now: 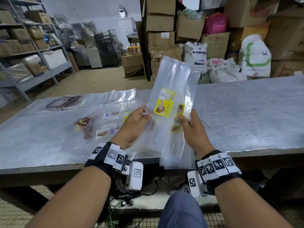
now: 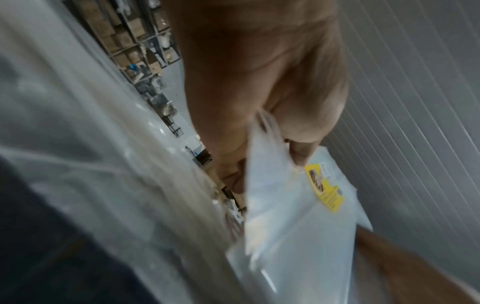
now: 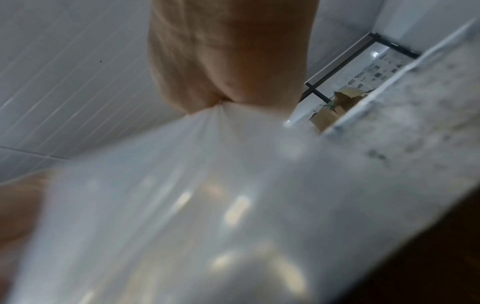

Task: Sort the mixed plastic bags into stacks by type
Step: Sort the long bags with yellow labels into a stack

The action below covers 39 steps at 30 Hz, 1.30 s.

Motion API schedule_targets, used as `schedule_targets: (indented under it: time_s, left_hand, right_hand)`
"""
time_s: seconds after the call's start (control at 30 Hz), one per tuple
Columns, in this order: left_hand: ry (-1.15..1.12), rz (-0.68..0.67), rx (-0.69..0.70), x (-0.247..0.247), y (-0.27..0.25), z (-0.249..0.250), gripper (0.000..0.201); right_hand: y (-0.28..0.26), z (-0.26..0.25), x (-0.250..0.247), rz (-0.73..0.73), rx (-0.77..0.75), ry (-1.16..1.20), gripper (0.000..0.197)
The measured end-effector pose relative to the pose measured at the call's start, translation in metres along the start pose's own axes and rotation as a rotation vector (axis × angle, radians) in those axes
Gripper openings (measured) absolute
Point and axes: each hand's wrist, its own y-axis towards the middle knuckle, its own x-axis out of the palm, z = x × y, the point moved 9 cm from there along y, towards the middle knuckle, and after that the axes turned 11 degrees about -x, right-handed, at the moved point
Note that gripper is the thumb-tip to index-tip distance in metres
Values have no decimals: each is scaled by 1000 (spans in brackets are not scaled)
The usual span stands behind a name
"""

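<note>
Only overhead, both hands (image 1: 136,124) (image 1: 194,129) pinch yellow-labelled bags (image 1: 171,96).

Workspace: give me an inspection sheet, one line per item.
Surface: grey metal table, scuffed.
Job's things: yellow-label bags held up; mixed pile centre-left; two groups at the far left edge.
Clutter: nothing seen on the table besides bags.
Grippers: left hand pinches the upright bag; right hand grips a second yellow-label bag.
Cables: loose wires on the floor under the table.
Surroundings: shelving, stacked cartons, sacks.
</note>
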Motion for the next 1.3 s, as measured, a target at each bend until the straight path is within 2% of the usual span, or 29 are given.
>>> schedule_targets:
  time_s: [0.1,0.17,0.23,0.3,0.33,0.5,0.53,0.6,0.63,0.73,0.83,0.9,1.0,1.1,1.2,1.3]
  left_hand:
    - [191,39,-16,6,5,-13,10]
    - [227,82,-15,8,7,-15,14]
    - [149,85,-22,14,8,-14,9]
    - [51,26,-39,25,9,-13,31]
    - [24,-3,-43,32,8,-11,36]
    - [-97,-66,14,67,11,10,20]
    - [-87,-51,44,73,14,15,20]
    - [-64,-31,126,88,19,31,20]
    - [-56,-31,164,98,21,40,20]
    - [-45,-40,243,132,24,72,26]
    - [-45,-62,334,166,28,103,30]
    - [-59,-84,354,186,31,112,31]
    - [-75,-120,325,209,36,99,35]
    - [-26,-134,225,224,42,62,31]
    - [38,-121,152,233,44,34,27]
    - [46,-119,131,240,46,28,25]
  right_hand:
    - [3,-17,0,8,-34,58,13]
    - [5,-25,1,20,-53,118,15]
    - [8,-30,1,52,-53,190,28]
    - [11,-38,-1,72,-68,240,33]
    - [13,-43,-2,81,-72,261,33]
    - [13,-64,-23,141,-118,264,39]
    - [15,-67,-31,147,-140,214,34]
    - [21,-71,-51,160,-188,137,9]
    - [25,-76,-63,171,-205,107,4]
    - [39,-93,-103,215,-270,54,18]
    - [59,-99,-142,269,-293,58,56]
    - [65,-98,-162,289,-275,59,69]
    - [55,-83,-177,298,-275,90,45]
    - [32,-41,-175,250,-161,75,29]
    - [14,-6,-175,231,-59,29,30]
    - [9,2,-177,248,-37,10,27]
